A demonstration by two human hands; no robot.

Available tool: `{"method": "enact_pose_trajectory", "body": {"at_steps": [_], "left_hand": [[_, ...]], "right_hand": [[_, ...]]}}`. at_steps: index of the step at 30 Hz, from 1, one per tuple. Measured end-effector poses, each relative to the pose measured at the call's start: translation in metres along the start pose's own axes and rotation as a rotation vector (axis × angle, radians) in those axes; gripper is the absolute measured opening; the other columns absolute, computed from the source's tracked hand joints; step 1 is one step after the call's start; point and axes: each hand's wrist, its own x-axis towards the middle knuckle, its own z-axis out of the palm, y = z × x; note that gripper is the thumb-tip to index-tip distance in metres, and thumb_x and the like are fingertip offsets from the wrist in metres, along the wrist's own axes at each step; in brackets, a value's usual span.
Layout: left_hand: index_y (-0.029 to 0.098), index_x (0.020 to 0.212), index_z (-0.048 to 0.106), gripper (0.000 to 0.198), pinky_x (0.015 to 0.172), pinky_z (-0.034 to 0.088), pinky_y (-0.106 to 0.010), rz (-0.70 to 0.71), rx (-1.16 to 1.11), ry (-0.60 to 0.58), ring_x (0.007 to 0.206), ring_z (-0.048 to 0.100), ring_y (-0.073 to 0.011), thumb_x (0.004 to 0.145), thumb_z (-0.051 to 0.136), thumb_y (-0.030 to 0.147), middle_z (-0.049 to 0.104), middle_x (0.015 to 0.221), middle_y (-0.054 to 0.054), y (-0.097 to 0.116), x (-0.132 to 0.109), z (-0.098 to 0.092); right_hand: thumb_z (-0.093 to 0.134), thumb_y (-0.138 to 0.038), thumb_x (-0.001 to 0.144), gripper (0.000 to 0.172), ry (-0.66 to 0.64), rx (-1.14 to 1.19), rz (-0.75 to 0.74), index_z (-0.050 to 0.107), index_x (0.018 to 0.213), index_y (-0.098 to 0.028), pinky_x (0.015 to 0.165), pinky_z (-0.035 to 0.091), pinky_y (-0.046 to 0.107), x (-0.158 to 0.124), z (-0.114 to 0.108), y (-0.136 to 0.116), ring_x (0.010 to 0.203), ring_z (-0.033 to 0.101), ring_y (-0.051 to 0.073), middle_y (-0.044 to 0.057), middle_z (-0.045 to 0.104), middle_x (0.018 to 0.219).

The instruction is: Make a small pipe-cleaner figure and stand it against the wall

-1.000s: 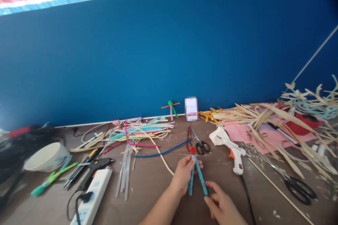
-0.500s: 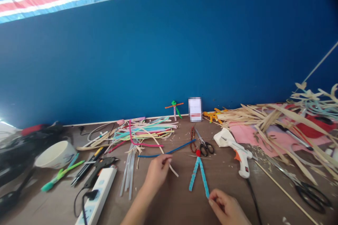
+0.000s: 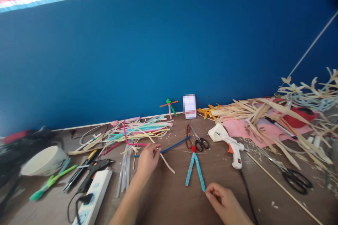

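My left hand [image 3: 148, 160] is pinched on a dark blue pipe cleaner [image 3: 175, 145] that lies across the brown table, with a pale strip just below it. A small figure of teal chenille stem [image 3: 200, 172] lies on the table, its two legs spread in an inverted V under a red pompom [image 3: 193, 149]. My right hand [image 3: 223, 200] is at the bottom end of the figure's right leg, its fingertips closed on the tip.
Black-handled scissors [image 3: 200, 143] and a brown bead string [image 3: 188, 137] lie just above the figure. A white glue gun [image 3: 229, 144] is to the right, with heaped palm strips [image 3: 264, 119] beyond. Coloured strips [image 3: 139, 133], glue sticks [image 3: 124, 172] and a power strip [image 3: 93, 193] lie left.
My left hand has let go of the teal figure, now lying on the table, and moved left onto the blue pipe cleaner. My right hand stays at the leg tip.
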Motion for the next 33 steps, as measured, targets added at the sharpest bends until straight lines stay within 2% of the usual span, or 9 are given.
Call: {"method": "enact_pose_trajectory", "body": {"at_steps": [3,8,14,20,26,33], "left_hand": [[0.015,0.090,0.062,0.025,0.072,0.044,-0.032,0.060,0.042,0.008,0.076,0.057,-0.0188,0.076,0.043,0.022,0.061,0.086,-0.009,-0.001,0.009,0.002],[0.018,0.095,0.061,0.027,0.085,0.039,-0.040,0.178,0.055,0.082,0.095,0.052,-0.0232,0.072,0.048,0.017,0.061,0.098,-0.009,0.001,0.018,0.016],[0.017,0.102,0.059,0.034,0.090,0.037,-0.043,0.262,0.040,0.009,0.104,0.047,-0.0254,0.070,0.049,0.015,0.055,0.111,-0.012,0.011,0.012,0.030],[0.017,0.099,0.061,0.032,0.088,0.039,-0.042,0.334,0.019,-0.050,0.100,0.049,-0.0240,0.071,0.046,0.011,0.055,0.109,-0.012,0.014,-0.004,0.043],[0.015,0.093,0.063,0.030,0.085,0.041,-0.039,0.325,0.066,0.003,0.090,0.052,-0.0215,0.074,0.041,0.009,0.061,0.096,-0.011,0.008,-0.005,0.036],[0.015,0.088,0.065,0.026,0.081,0.043,-0.039,0.308,0.184,0.023,0.089,0.053,-0.0222,0.073,0.044,0.009,0.063,0.092,-0.009,-0.011,-0.010,0.034]], "right_hand": [[0.040,-0.038,0.078,0.027,0.028,0.011,-0.015,0.053,0.067,-0.017,0.046,0.025,0.020,-0.002,0.000,0.002,0.049,0.034,0.010,-0.004,0.037,0.049],[0.040,-0.038,0.079,0.027,0.030,0.044,-0.003,0.052,0.067,-0.017,0.046,0.026,0.020,-0.003,0.000,0.002,0.049,0.035,0.010,-0.004,0.038,0.050],[0.039,-0.037,0.079,0.027,0.027,0.034,-0.008,0.053,0.069,-0.017,0.047,0.027,0.020,-0.002,0.002,0.006,0.049,0.037,0.010,-0.004,0.039,0.050],[0.040,-0.037,0.079,0.026,0.013,0.015,-0.020,0.052,0.068,-0.017,0.046,0.025,0.021,-0.002,0.000,0.004,0.048,0.034,0.010,-0.004,0.037,0.049],[0.040,-0.038,0.079,0.027,0.038,0.042,-0.025,0.053,0.066,-0.017,0.045,0.025,0.020,-0.003,-0.001,0.000,0.048,0.034,0.010,-0.004,0.037,0.049],[0.040,-0.036,0.079,0.026,0.026,0.045,-0.031,0.052,0.068,-0.016,0.046,0.025,0.020,-0.004,-0.001,-0.003,0.049,0.033,0.009,-0.005,0.036,0.050]]}}
